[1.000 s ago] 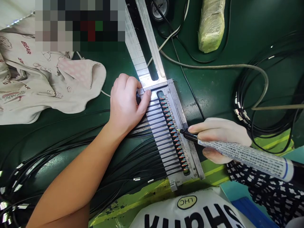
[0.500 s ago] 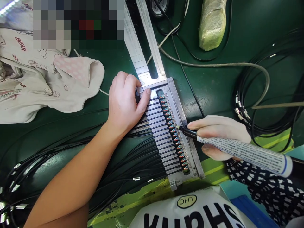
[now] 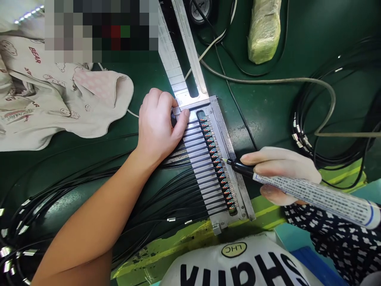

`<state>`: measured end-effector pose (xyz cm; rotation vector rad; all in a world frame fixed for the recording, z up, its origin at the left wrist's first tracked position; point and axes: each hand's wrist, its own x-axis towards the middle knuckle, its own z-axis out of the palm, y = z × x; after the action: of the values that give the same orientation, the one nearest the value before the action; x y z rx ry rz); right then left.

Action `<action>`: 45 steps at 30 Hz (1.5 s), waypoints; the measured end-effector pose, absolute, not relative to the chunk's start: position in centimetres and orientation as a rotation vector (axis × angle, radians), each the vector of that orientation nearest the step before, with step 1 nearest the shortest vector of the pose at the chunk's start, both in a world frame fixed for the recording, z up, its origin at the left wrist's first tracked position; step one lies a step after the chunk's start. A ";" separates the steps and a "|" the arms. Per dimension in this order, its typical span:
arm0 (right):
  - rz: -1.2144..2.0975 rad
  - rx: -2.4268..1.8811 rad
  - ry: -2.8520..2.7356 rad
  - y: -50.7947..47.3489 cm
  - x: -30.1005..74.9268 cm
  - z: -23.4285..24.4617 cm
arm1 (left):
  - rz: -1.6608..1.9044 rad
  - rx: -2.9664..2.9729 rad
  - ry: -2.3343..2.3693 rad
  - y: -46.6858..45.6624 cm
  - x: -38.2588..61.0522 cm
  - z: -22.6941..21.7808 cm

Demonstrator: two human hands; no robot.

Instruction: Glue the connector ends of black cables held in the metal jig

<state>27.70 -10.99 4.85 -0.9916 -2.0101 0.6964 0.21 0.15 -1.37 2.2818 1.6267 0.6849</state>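
Green tabletop [image 3: 264, 107] is covered by a metal fixture [image 3: 226, 139], its far-left corner clasped by the left hand [image 3: 160, 123]. Right of the fixture, a pen-shaped tool [image 3: 315, 198] is pinched in the grip of the gloved right hand [image 3: 287, 167], its tip directed at the fixture's wire ends [image 3: 219, 166]. Work along this row appears in hand; steady aim seems called for next. Since half a second earlier, the tool is drawn slightly rightward.

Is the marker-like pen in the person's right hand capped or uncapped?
Uncapped: the pen in the right hand shows a narrow pale tip beyond its black front section, pointing at the wire ends.
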 end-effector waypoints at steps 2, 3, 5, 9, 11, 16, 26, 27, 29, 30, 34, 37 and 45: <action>0.695 -0.931 -2.015 -11.2 27.6 4.6 | 0.689 2.287 1.627 0.1 0.2 -1.4; 0.691 -0.894 -2.009 -11.2 27.6 4.4 | 0.690 2.290 1.626 0.1 0.2 -1.4; 0.696 -0.896 -1.979 -11.3 27.4 3.8 | 0.688 2.293 1.626 0.1 0.2 -1.4; 0.699 -0.878 -1.957 -11.2 27.3 3.2 | 0.680 2.300 1.631 0.1 0.2 -1.3; 0.696 -0.869 -1.949 -11.1 27.3 3.2 | 0.689 2.302 1.624 0.1 0.2 -1.4; 0.710 -0.883 -1.964 -11.2 27.4 3.4 | 0.696 2.299 1.620 0.1 0.1 -1.4; 0.699 -0.901 -1.918 -11.4 27.0 3.6 | 0.688 2.259 1.619 0.2 0.0 -1.6; 0.696 -0.905 -1.920 -11.4 27.0 3.6 | 0.688 2.268 1.623 0.2 0.0 -1.6; 0.698 -0.920 -1.928 -11.4 27.0 3.6 | 0.679 2.288 1.628 0.1 0.0 -1.5; 0.702 -0.923 -1.934 -11.4 27.0 3.6 | 0.677 2.295 1.630 0.1 0.1 -1.4; 0.707 -0.911 -1.939 -11.4 27.2 3.6 | 0.668 2.295 1.627 0.0 0.1 -1.2; 0.706 -0.913 -1.941 -11.4 27.2 3.6 | 0.676 2.278 1.625 0.1 0.1 -1.3; 0.662 -0.877 -1.964 -11.1 27.2 3.6 | 0.671 2.298 1.630 0.1 0.0 -1.5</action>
<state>27.21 -11.08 3.61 -0.8769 -1.9641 0.6619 0.05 0.13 -1.46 2.2977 1.6298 0.6714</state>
